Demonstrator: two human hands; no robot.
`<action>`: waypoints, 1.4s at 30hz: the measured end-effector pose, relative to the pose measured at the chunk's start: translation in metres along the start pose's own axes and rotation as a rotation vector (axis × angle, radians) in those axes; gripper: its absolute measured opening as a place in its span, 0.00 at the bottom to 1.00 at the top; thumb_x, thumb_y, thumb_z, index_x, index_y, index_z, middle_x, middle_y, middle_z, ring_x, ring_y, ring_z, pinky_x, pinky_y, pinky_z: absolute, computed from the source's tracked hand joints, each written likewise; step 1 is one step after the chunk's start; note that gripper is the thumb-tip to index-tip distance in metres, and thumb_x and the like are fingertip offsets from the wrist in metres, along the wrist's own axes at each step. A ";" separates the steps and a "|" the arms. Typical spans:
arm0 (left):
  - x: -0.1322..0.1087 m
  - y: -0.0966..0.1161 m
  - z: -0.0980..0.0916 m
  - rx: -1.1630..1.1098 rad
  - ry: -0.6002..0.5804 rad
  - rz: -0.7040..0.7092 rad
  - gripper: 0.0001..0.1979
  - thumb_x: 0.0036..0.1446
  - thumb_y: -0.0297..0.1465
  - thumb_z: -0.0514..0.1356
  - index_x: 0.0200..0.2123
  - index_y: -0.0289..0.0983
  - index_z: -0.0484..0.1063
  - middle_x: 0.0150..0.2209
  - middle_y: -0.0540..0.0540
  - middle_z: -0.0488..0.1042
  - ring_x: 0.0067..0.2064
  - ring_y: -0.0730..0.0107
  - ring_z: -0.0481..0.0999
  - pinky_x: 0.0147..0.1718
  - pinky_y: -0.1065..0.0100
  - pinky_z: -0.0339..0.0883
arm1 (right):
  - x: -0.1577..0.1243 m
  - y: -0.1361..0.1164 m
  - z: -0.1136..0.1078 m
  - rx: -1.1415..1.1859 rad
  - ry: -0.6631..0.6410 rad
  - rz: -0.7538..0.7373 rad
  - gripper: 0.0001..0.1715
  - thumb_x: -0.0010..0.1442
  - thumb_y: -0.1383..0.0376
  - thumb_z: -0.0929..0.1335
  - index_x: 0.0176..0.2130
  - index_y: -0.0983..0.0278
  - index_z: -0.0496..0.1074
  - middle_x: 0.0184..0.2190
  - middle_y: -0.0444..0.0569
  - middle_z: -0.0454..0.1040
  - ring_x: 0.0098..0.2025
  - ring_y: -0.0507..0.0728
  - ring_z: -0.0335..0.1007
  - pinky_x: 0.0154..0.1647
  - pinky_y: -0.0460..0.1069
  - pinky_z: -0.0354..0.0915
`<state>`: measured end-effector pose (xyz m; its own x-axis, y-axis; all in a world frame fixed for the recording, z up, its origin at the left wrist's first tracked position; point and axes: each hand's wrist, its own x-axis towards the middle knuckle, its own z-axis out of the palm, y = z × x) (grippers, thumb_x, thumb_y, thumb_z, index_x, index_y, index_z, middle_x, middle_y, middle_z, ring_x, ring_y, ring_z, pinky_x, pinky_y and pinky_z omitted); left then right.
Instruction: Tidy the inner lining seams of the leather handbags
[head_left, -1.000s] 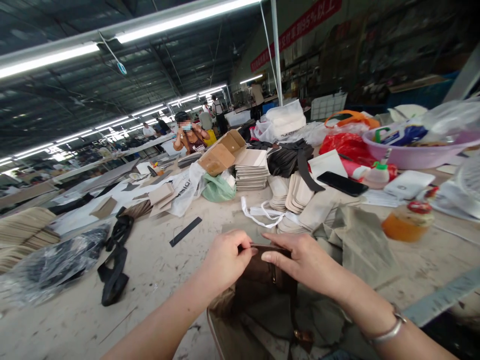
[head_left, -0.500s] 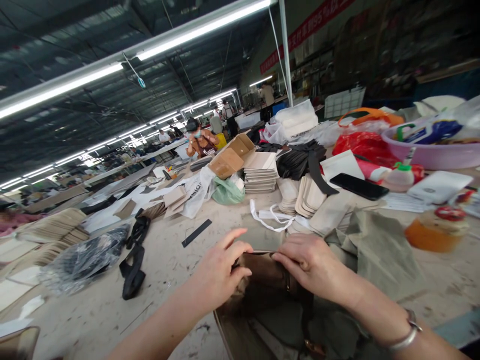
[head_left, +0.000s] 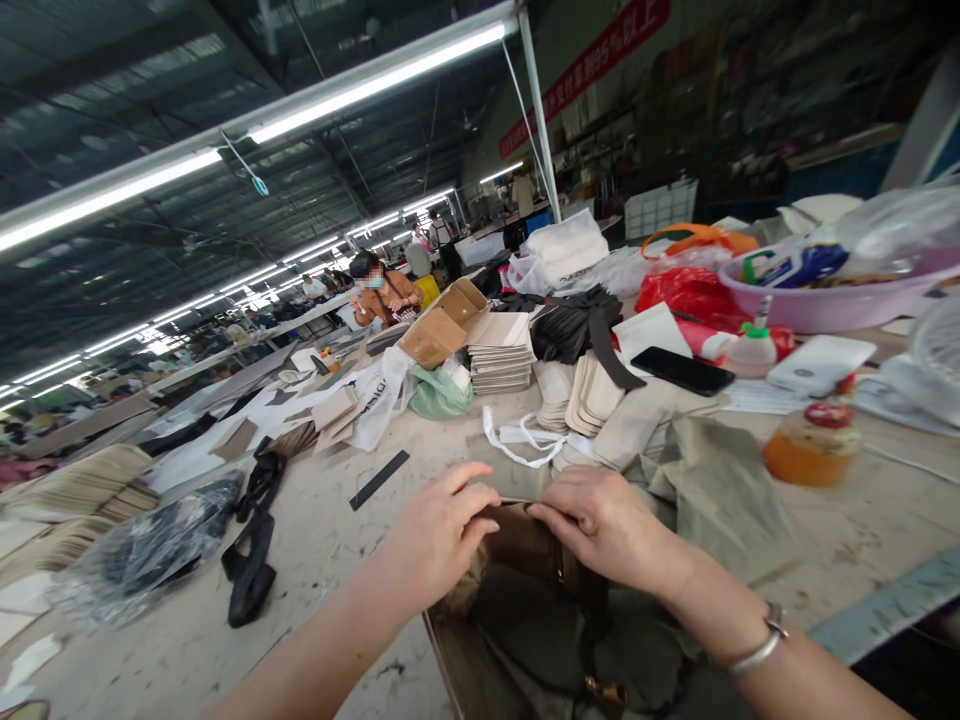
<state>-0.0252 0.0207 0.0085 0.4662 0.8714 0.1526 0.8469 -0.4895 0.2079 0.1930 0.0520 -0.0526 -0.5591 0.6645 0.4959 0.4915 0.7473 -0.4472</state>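
Note:
A dark olive bag (head_left: 540, 630) with brown trim and a brass-coloured fitting lies in front of me at the table's near edge. My right hand (head_left: 607, 520) has its fingers closed on the bag's upper edge, with the thumb on the near side. Beside that edge on the left is my left hand (head_left: 442, 535), its fingers curved and apart; no grip on the bag shows there. Olive cloth (head_left: 727, 500) spreads out to the right of my right hand. Beyond the bag lies a white strap (head_left: 525, 440).
A black strip (head_left: 379, 480), a coiled black strap (head_left: 251, 570) and a plastic-wrapped bundle (head_left: 157, 550) lie left. Stacked panels (head_left: 501, 360), a phone (head_left: 682, 371), an orange glue jar (head_left: 810, 450) and a purple basin (head_left: 832, 300) stand beyond. A co-worker (head_left: 390, 290) is farther back.
The view has turned slightly right, so the table's things sit farther left. Both hands stay at the bag's upper edge with nearly the same pose.

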 end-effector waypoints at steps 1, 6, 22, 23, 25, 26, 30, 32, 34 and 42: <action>0.002 0.000 0.000 -0.004 -0.001 -0.004 0.06 0.57 0.27 0.58 0.37 0.41 0.73 0.54 0.47 0.68 0.49 0.64 0.73 0.49 0.62 0.66 | 0.000 0.000 0.000 -0.006 0.000 -0.002 0.18 0.65 0.62 0.62 0.25 0.64 0.67 0.22 0.45 0.66 0.27 0.52 0.61 0.30 0.47 0.52; 0.008 -0.003 0.003 -0.144 0.007 -0.076 0.06 0.56 0.29 0.59 0.27 0.38 0.74 0.42 0.46 0.75 0.42 0.69 0.75 0.43 0.68 0.66 | 0.000 0.003 0.000 -0.012 0.011 -0.001 0.18 0.65 0.62 0.61 0.24 0.64 0.67 0.22 0.45 0.67 0.27 0.52 0.61 0.30 0.47 0.52; 0.013 -0.001 0.014 -0.018 0.028 -0.244 0.12 0.60 0.32 0.54 0.24 0.37 0.68 0.26 0.50 0.71 0.28 0.73 0.69 0.29 0.71 0.57 | 0.003 0.003 -0.001 0.016 -0.023 0.052 0.19 0.64 0.63 0.62 0.23 0.64 0.65 0.21 0.44 0.65 0.26 0.51 0.61 0.29 0.47 0.52; 0.013 -0.001 0.015 -0.017 0.030 -0.245 0.12 0.60 0.33 0.54 0.24 0.37 0.68 0.26 0.50 0.71 0.28 0.73 0.69 0.29 0.71 0.57 | 0.004 0.002 -0.002 0.014 -0.025 0.054 0.19 0.64 0.62 0.62 0.22 0.64 0.65 0.21 0.44 0.65 0.26 0.51 0.61 0.29 0.47 0.52; 0.013 -0.002 0.016 -0.012 0.035 -0.249 0.12 0.60 0.33 0.54 0.25 0.37 0.69 0.26 0.50 0.71 0.29 0.72 0.69 0.29 0.71 0.57 | 0.004 0.001 -0.004 0.002 -0.040 0.058 0.20 0.65 0.61 0.61 0.23 0.64 0.66 0.21 0.45 0.66 0.27 0.52 0.62 0.30 0.47 0.52; 0.013 -0.002 0.016 -0.010 0.037 -0.251 0.12 0.59 0.33 0.54 0.25 0.37 0.69 0.26 0.50 0.71 0.29 0.72 0.69 0.29 0.71 0.57 | 0.004 -0.001 -0.007 -0.012 -0.053 0.064 0.21 0.66 0.60 0.60 0.24 0.64 0.67 0.22 0.45 0.67 0.28 0.52 0.63 0.30 0.47 0.53; 0.011 -0.002 0.015 -0.027 0.049 -0.252 0.11 0.59 0.31 0.55 0.25 0.37 0.69 0.26 0.50 0.71 0.29 0.72 0.70 0.29 0.71 0.57 | 0.005 -0.009 -0.018 -0.066 -0.148 0.113 0.24 0.66 0.51 0.58 0.30 0.62 0.72 0.25 0.47 0.71 0.31 0.55 0.67 0.32 0.48 0.56; 0.011 -0.001 0.014 -0.040 0.053 -0.261 0.11 0.59 0.31 0.55 0.25 0.37 0.70 0.26 0.50 0.71 0.29 0.72 0.70 0.29 0.71 0.57 | 0.006 -0.014 -0.020 -0.075 -0.152 0.133 0.25 0.64 0.47 0.59 0.35 0.61 0.73 0.27 0.48 0.73 0.33 0.57 0.68 0.34 0.49 0.58; 0.011 0.001 0.014 -0.041 0.056 -0.262 0.11 0.58 0.30 0.55 0.25 0.37 0.70 0.26 0.50 0.72 0.29 0.72 0.70 0.29 0.71 0.57 | 0.008 -0.019 -0.017 -0.106 -0.106 0.145 0.25 0.62 0.46 0.60 0.39 0.61 0.73 0.29 0.49 0.74 0.35 0.57 0.69 0.35 0.49 0.59; 0.006 -0.001 0.013 -0.116 0.112 -0.202 0.07 0.58 0.32 0.56 0.30 0.38 0.71 0.34 0.48 0.76 0.36 0.69 0.75 0.37 0.68 0.65 | 0.015 -0.023 0.010 -0.262 -0.013 0.143 0.14 0.63 0.61 0.64 0.28 0.61 0.72 0.23 0.46 0.74 0.27 0.54 0.68 0.28 0.49 0.55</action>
<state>-0.0206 0.0267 -0.0030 0.2536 0.9462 0.2011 0.8819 -0.3116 0.3539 0.1669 0.0454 -0.0419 -0.4791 0.7645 0.4313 0.7209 0.6231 -0.3034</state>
